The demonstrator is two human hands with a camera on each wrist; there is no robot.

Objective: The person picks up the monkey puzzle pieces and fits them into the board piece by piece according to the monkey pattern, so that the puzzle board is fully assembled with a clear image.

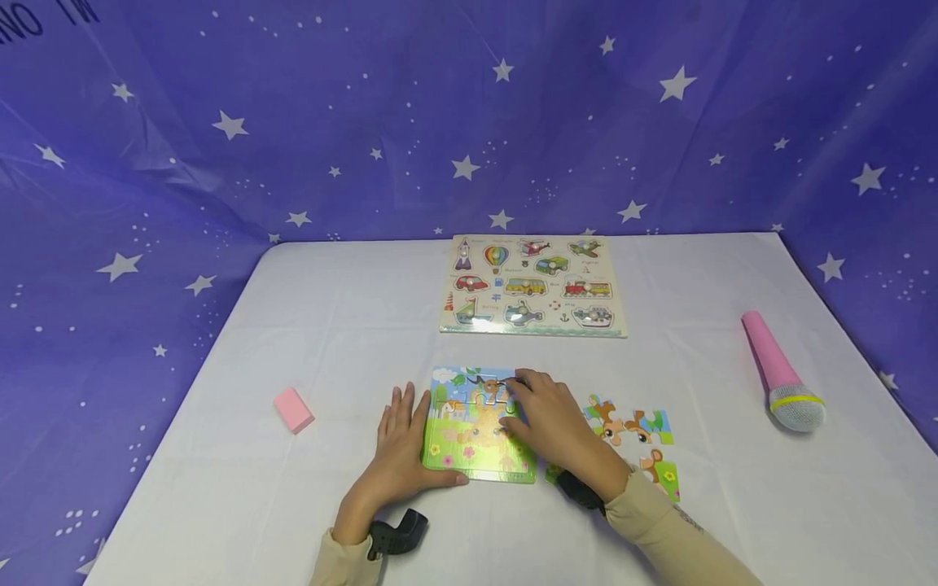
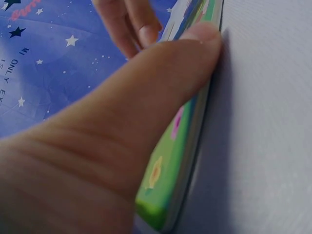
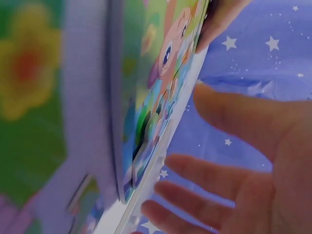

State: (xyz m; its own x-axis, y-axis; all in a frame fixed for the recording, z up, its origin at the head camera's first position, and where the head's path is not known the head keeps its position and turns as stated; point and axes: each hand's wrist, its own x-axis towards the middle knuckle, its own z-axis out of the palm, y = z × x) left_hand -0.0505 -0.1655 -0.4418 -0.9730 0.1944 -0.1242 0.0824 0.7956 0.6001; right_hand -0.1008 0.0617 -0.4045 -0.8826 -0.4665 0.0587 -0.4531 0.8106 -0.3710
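A square jigsaw board (image 1: 454, 460) with a cartoon animal picture lies on the table. My left hand (image 1: 399, 456) rests at its front left corner, fingers spread along the left side. The thumb (image 2: 195, 48) lies across the front edge. Over the board's upper right part is my right hand (image 1: 553, 419), its fingers apart and loosely bent. In the right wrist view, nothing shows between the right fingers (image 3: 204, 175). Several loose jigsaw pieces (image 1: 652, 427) lie right of the board, partly hidden by the right hand and forearm.
Behind the jigsaw lies a vehicle peg puzzle (image 1: 533, 285). A pink block (image 1: 294, 409) sits at left, and a pink toy microphone (image 1: 780, 370) lies at right. A purple star-patterned cloth (image 1: 410, 146) hangs behind the white table (image 1: 315, 325).
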